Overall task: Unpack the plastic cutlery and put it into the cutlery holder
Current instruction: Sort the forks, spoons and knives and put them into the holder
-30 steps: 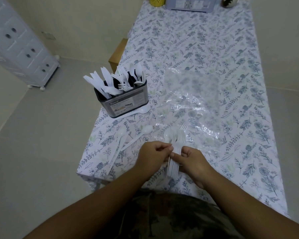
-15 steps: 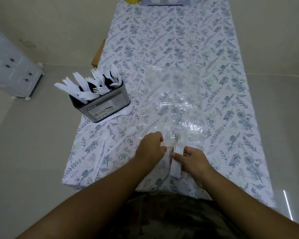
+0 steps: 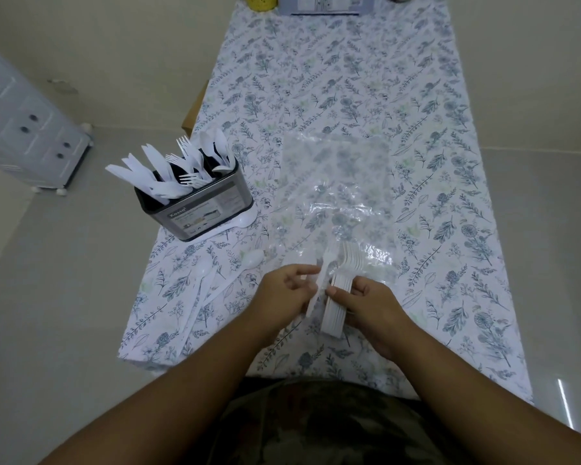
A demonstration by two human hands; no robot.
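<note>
Right hand (image 3: 369, 303) clamps spoon stack (image 3: 341, 293); left hand (image 3: 289, 290) pinches one piece (image 3: 319, 286) off it, long axis pointing away. Cutlery holder (image 3: 195, 209) sits far-left of stack, left hand nearer.

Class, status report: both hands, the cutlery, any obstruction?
Right hand grips fork stack. Left hand peels off one piece. Cutlery holder part filled. Loose spoons and wrapper on table, nothing blocking.

White plastic cutlery, part stowed in the cutlery holder (image 3: 195, 209)

The holder is a steel box bristling with upright knives, forks and spoons. To its right lies a flat clear bag (image 3: 336, 196); nearer than the holder, loose spoons (image 3: 215, 280) and a stacked bundle of spoons (image 3: 341, 290) lie on the tabletop.
</note>
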